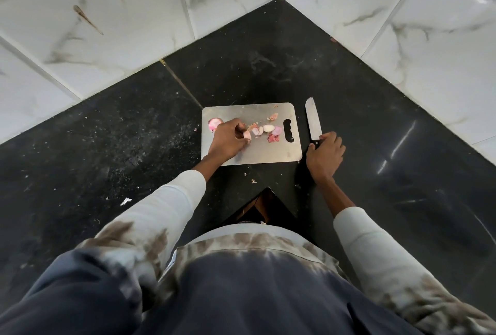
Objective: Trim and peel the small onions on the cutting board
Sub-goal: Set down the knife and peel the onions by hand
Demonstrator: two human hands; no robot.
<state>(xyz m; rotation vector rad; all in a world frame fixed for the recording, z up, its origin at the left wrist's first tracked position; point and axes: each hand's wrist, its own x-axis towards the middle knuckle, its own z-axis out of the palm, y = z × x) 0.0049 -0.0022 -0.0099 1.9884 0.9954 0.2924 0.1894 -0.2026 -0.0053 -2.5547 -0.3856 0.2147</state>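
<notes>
A steel cutting board lies on the black counter, its handle slot to the right. My left hand rests on the board's left part, fingers closed on a small pinkish onion. More small onions lie mid-board: a pink piece, a pale peeled one and a purple one. Pink peel scraps sit beside them and another peel lies at the far left. My right hand grips the black handle of a knife, whose blade lies flat on the counter right of the board.
White marble-look tiled walls meet in a corner behind the board. The black counter is speckled with crumbs and small peel bits. The counter's front notch is just below the board.
</notes>
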